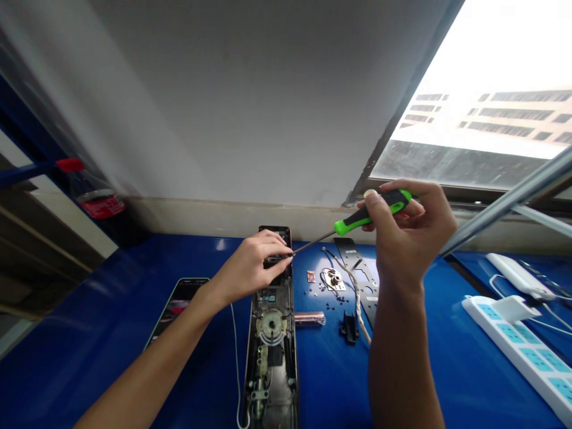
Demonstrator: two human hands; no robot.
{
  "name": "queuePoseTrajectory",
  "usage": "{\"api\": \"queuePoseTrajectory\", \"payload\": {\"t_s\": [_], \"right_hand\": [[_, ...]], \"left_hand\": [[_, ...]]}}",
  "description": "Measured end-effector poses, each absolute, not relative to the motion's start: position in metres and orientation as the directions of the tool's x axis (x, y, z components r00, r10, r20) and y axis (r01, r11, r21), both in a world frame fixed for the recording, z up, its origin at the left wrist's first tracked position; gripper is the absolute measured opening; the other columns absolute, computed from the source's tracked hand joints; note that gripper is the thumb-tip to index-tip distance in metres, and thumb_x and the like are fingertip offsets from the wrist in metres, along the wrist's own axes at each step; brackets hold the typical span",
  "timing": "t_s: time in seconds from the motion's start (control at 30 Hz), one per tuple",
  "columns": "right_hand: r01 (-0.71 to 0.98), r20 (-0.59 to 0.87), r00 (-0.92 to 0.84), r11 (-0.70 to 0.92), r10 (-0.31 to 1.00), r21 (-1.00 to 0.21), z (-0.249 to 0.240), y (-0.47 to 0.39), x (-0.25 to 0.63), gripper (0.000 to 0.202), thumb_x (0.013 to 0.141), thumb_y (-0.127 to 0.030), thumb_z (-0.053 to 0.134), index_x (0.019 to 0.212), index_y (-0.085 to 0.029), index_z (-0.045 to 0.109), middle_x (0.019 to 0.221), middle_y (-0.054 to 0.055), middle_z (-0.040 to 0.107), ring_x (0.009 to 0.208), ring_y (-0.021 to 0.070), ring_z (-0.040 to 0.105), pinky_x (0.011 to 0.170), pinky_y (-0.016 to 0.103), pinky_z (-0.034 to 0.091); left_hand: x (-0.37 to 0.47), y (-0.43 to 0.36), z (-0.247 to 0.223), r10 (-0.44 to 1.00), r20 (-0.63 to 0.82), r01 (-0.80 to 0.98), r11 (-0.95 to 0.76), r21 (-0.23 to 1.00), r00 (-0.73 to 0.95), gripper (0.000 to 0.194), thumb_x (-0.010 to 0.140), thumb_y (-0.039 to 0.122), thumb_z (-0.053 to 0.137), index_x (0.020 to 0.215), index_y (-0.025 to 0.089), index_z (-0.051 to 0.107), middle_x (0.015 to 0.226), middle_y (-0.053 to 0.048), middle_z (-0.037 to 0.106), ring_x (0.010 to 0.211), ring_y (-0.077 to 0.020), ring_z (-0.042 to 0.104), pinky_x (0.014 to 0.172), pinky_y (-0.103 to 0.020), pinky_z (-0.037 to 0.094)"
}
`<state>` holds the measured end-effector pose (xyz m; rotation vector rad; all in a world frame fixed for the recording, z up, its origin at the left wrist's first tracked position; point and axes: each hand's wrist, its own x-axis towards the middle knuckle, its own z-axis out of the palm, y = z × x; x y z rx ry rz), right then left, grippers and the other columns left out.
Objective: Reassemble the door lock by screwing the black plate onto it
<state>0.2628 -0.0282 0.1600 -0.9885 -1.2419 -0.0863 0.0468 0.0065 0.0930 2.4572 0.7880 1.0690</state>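
A long, narrow device housing [279, 399], which looks like the inside of an electronic door lock, lies open on the blue table with its parts showing. My left hand [254, 262] is over its far end, fingers and thumb closed together around the screwdriver's tip; what they pinch there is hidden. In my right hand [409, 232], raised to the right of the housing, is a green and black screwdriver [355, 223]. Its thin shaft slants down to the left and ends at my left fingertips.
Right of the housing lie small screws [330, 307], a round metal part [333, 279], a braided cable [356, 286], a black plate [351, 253], a black bracket [349, 328] and a copper-coloured cylinder [310, 319]. A phone [179, 304], cola bottle [98, 205] and power strip [522, 345] stand farther out.
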Motion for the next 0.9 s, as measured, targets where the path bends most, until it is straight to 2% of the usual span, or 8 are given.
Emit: {"api": "queuePoseTrajectory", "payload": {"t_s": [0.27, 0.4, 0.6, 0.9], "right_hand": [[0.566, 0.819, 0.402, 0.592, 0.409, -0.573, 0.16, -0.03, 0.259, 0.015, 0.085, -0.027, 0.074, 0.09, -0.025, 0.06, 0.078, -0.002, 0.066, 0.066, 0.0146, 0.069, 0.054, 0.03, 0.059], [0.56, 0.83, 0.408, 0.613, 0.381, -0.557, 0.16, -0.029, 0.255, 0.014, 0.084, -0.025, 0.073, 0.089, -0.023, 0.06, 0.075, -0.002, 0.066, 0.066, 0.0148, 0.07, 0.053, 0.028, 0.058], [0.564, 0.872, 0.34, 0.666, 0.352, -0.489, 0.16, -0.029, 0.245, 0.016, 0.081, -0.028, 0.075, 0.088, -0.024, 0.061, 0.071, -0.004, 0.065, 0.065, 0.0156, 0.071, 0.05, 0.028, 0.057], [0.534, 0.907, 0.244, 0.734, 0.342, -0.42, 0.162, -0.032, 0.236, 0.015, 0.078, -0.015, 0.074, 0.088, -0.023, 0.065, 0.073, -0.005, 0.064, 0.058, 0.0095, 0.064, 0.047, 0.024, 0.053]], "left_hand": [[0.027, 0.013, 0.106, 0.676, 0.496, 0.396, -0.729, 0.558, 0.546, 0.02, 0.091, 0.029, 0.063, 0.102, 0.025, 0.079, 0.102, -0.005, 0.079, 0.098, -0.0233, 0.071, 0.091, -0.04, 0.058], [0.021, 0.018, 0.105, 0.661, 0.506, 0.412, -0.746, 0.524, 0.554, 0.017, 0.091, 0.031, 0.065, 0.093, 0.025, 0.08, 0.093, -0.005, 0.079, 0.089, -0.0225, 0.072, 0.085, -0.038, 0.057], [0.023, 0.017, 0.103, 0.606, 0.429, 0.438, -0.789, 0.431, 0.67, 0.012, 0.092, 0.026, 0.068, 0.086, 0.018, 0.076, 0.089, -0.005, 0.077, 0.088, -0.0204, 0.069, 0.084, -0.035, 0.052], [0.024, 0.015, 0.104, 0.621, 0.425, 0.469, -0.78, 0.413, 0.659, 0.012, 0.091, 0.025, 0.071, 0.083, 0.016, 0.074, 0.085, -0.006, 0.075, 0.083, -0.0198, 0.066, 0.081, -0.035, 0.049]]}}
